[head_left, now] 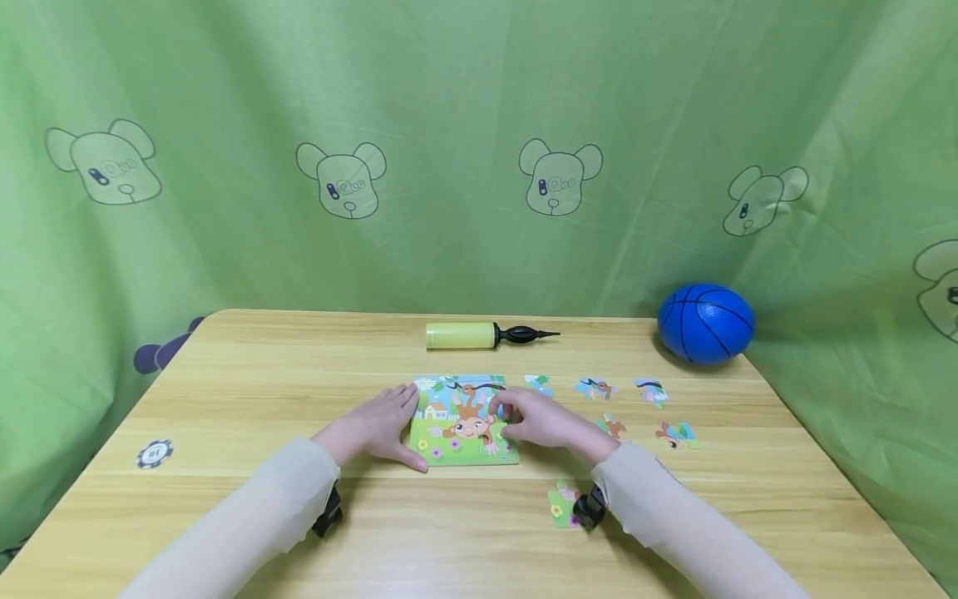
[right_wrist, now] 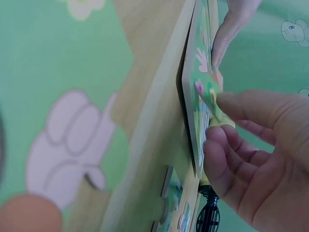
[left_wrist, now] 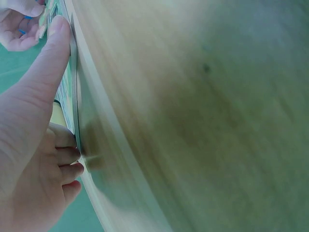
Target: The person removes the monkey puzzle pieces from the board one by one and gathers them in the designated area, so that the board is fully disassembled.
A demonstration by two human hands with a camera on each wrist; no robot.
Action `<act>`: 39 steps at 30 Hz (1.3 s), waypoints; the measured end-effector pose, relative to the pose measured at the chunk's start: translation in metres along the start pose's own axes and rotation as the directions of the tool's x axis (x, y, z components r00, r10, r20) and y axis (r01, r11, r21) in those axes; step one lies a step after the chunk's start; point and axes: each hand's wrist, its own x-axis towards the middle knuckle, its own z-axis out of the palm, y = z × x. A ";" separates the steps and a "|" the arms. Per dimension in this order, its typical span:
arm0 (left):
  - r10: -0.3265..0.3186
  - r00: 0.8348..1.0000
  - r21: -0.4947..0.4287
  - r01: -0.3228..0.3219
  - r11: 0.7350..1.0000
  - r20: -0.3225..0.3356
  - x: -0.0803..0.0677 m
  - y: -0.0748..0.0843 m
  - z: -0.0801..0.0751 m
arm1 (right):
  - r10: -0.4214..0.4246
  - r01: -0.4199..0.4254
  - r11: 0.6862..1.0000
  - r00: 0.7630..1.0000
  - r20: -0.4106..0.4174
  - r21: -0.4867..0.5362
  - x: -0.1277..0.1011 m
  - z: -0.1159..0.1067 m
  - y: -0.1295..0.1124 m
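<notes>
Puzzle board (head_left: 458, 420) lies flat at table (head_left: 247, 391) centre, near front edge. L hand (head_left: 374, 428) rests flat on its left edge, fingers straight, gripping nothing. R hand (head_left: 542, 418) pinches a puzzle piece (right_wrist: 212, 92) over board's right side; piece mostly hidden by fingers, hard to make out. Loose pieces (head_left: 595, 388) lie to the right. Wrist views blurred.

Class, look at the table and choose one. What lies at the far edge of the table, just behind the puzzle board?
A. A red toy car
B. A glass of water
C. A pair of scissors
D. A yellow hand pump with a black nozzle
D: a yellow hand pump with a black nozzle lies on the table behind the puzzle board.
</notes>
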 end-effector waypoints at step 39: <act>0.020 1.000 0.003 -0.020 1.000 -0.011 -0.002 0.002 -0.002 | 0.147 -0.102 0.874 0.988 -0.057 0.476 -0.115 -0.066 0.077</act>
